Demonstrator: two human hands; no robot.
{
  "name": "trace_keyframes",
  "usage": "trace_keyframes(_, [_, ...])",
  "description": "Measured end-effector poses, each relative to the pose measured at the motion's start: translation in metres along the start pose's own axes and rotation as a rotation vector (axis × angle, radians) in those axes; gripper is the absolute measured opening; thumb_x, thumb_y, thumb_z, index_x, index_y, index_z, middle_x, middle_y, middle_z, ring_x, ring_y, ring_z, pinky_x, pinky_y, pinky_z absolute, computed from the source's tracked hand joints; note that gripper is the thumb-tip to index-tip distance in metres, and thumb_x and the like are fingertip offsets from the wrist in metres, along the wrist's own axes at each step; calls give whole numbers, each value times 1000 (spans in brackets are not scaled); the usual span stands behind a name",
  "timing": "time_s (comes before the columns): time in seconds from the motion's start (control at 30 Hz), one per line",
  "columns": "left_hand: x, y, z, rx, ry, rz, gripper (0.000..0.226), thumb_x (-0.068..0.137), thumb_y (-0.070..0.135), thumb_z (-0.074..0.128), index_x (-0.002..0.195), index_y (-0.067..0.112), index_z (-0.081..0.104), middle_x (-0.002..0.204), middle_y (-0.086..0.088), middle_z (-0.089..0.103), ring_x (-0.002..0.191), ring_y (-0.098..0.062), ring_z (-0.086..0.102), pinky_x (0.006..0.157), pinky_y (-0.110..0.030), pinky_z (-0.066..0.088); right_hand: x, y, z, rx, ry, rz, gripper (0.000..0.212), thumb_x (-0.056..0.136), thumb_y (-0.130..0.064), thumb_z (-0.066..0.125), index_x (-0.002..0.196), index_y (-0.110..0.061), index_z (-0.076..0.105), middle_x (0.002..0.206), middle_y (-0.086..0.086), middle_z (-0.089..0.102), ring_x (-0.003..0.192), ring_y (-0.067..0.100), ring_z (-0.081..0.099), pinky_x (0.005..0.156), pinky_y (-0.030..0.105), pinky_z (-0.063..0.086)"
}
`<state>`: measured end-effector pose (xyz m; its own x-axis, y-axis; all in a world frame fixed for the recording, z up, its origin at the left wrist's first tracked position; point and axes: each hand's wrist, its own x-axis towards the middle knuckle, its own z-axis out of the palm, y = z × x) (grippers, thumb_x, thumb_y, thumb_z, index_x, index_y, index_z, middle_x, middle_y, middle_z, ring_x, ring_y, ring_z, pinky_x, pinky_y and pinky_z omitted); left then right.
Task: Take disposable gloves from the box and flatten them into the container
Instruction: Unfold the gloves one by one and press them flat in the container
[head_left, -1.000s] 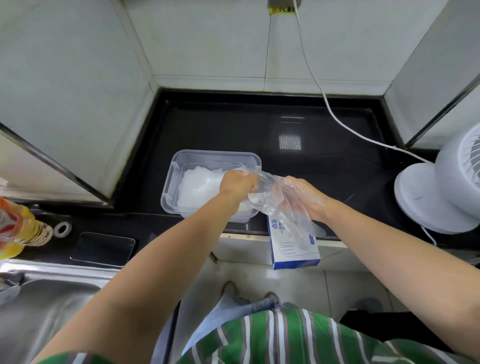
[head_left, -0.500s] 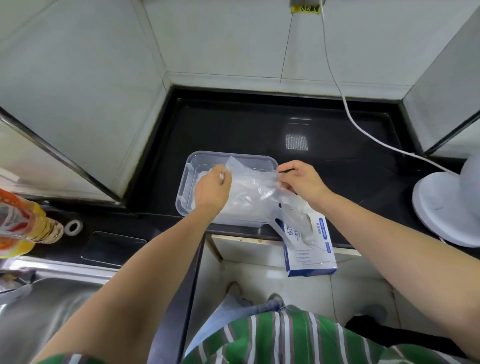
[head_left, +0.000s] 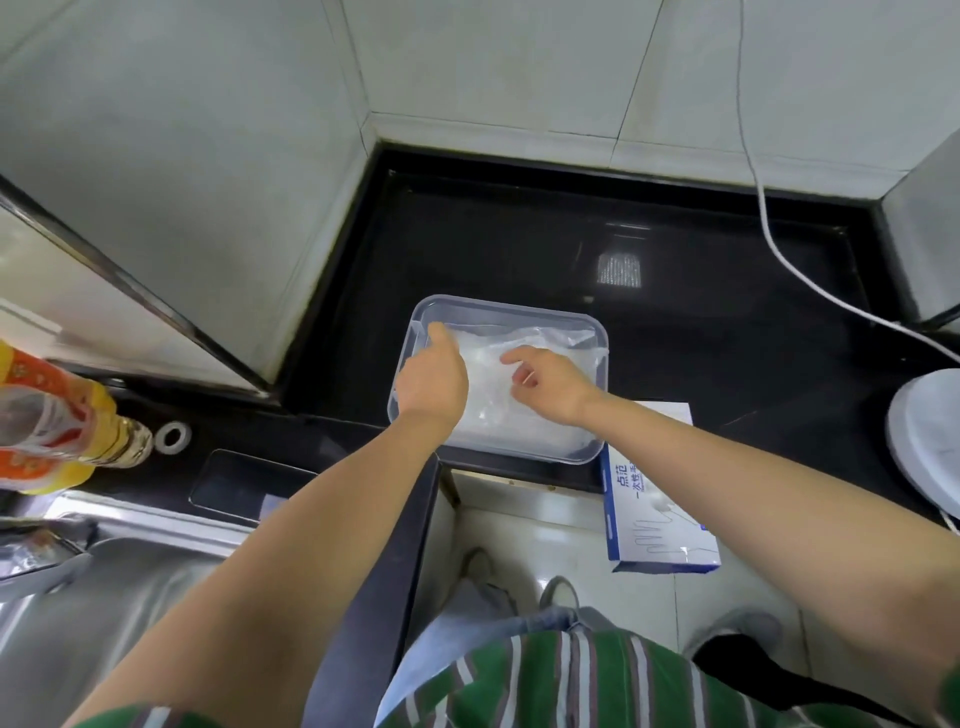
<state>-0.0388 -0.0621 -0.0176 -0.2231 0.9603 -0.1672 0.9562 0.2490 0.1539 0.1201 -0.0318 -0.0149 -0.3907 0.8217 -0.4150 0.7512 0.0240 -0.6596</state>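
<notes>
Both hands are down in the clear, round-cornered rectangular plastic container (head_left: 598, 332). The left hand (head_left: 434, 376) has its forefinger out straight, the tip pressing the thin, crinkled translucent plastic gloves (head_left: 540, 335) into the far left corner. The right hand (head_left: 553, 384) rests on the middle of the same pile, forefinger stretched and the other fingers loosely curled, gripping nothing that shows. The gloves lie layered inside the container; how many cannot be counted.

The container sits at the near edge of a glossy black stone countertop (head_left: 519, 234), set in a corner of pale tiled walls (head_left: 519, 78).

From the left:
- one orange-and-yellow labelled plastic bottle (head_left: 52, 415)
- one small white ring (head_left: 172, 435) just beside it
- one dark flat rectangular thing (head_left: 249, 483) (tray or phone, I cannot tell)
- one brushed steel sink (head_left: 104, 623) nearer the person

Right of the container, just beside its near right corner, stands one white-and-blue cardboard glove box (head_left: 660, 519) at the counter's edge. One white cable (head_left: 779, 249) runs down the wall and across the counter towards the round white plastic fan base (head_left: 924, 441).
</notes>
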Motion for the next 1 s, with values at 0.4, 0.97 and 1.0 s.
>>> trace_keyframes(0.4, [23,17,16,-221,24,240,21,89,5,60,109,11,61,113,-6,58,94,-21,60,81,-30,55,25,2,23,-9,-202,130,47,97,-11,54,142,-16,43,120,6,57,103,20,54,88,27,43])
trace_keyframes(0.97, [39,4,41,-102,-697,-3,112,86,23,71,148,40,-21,160,-15,2,135,-35,37,103,-42,42,28,15,18,-239,-405,290,101,94,-30,63,152,-36,-20,161,15,-3,134,35,39,101,35,43])
trace_keyframes(1.0, [38,5,40,-93,-705,-5,113,86,23,70,148,39,-22,160,-15,0,135,-35,37,104,-42,42,28,14,17,-243,-409,288,101,94,-31,62,152,-34,-21,161,16,-3,136,35,38,104,37,42])
